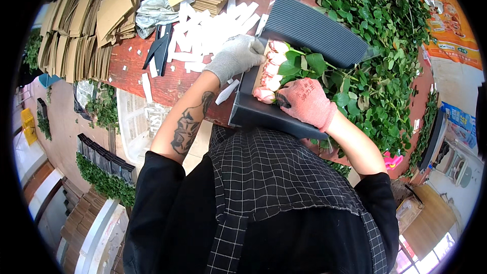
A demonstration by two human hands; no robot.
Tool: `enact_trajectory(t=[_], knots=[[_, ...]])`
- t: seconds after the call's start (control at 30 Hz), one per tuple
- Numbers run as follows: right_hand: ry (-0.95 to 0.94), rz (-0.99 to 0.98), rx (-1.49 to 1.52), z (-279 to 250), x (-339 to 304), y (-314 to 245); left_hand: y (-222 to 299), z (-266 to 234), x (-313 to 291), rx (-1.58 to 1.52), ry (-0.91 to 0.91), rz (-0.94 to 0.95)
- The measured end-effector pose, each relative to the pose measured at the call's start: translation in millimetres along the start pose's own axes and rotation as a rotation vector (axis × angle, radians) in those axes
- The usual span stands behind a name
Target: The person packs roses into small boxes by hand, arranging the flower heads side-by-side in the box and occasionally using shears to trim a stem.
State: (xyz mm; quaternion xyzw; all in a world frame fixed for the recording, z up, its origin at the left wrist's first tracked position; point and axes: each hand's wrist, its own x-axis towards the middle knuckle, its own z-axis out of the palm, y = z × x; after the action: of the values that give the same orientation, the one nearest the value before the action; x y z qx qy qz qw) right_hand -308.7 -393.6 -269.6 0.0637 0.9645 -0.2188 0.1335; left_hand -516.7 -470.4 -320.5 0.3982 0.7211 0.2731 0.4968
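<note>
Pale pink roses [273, 65] lie in a column, heads to the left, with green leaves [299, 66] trailing right. A brown cardboard strip [259, 77] lies along the heads, inside a black tray-like holder [244, 91]. My left hand [238, 57], in a grey glove, is closed at the cardboard's upper end, beside the top rose; its fingertips are partly hidden. My right hand [308, 102], in a pinkish-red glove with dark finger patches, is curled around the stem just behind the lowest rose [264, 95].
A ribbed dark panel [314, 30] stands beyond the roses. Heaped leafy stems [365, 81] cover the right side. White paper strips [195, 33], a black stapler [160, 48] and stacked cardboard [83, 30] occupy the left of the red table [128, 68]. A white crate [137, 122] stands below.
</note>
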Motion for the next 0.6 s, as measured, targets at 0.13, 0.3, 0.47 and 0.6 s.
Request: enact_trajectory(t=[0.13, 0.3, 0.47, 0.6], knots=[[-0.006, -0.02, -0.025, -7.4, 1.8, -6.0, -0.2, -1.9, 4.2, 0.109, 0.0, 0.133], [-0.02, -0.068, -0.066, -8.9, 3.3, -8.2, -7.0, 1.8, 0.1, 0.157, 0.066, 0.2], [-0.046, 0.029, -0.063, -8.6, 0.0, -6.0, 42.5, -6.3, -89.4, 0.424, 0.202, 0.279], [-0.086, 0.052, -0.03, -7.7, -0.6, -5.4, 39.2, -5.3, -113.2, 0.415, 0.104, 0.486]])
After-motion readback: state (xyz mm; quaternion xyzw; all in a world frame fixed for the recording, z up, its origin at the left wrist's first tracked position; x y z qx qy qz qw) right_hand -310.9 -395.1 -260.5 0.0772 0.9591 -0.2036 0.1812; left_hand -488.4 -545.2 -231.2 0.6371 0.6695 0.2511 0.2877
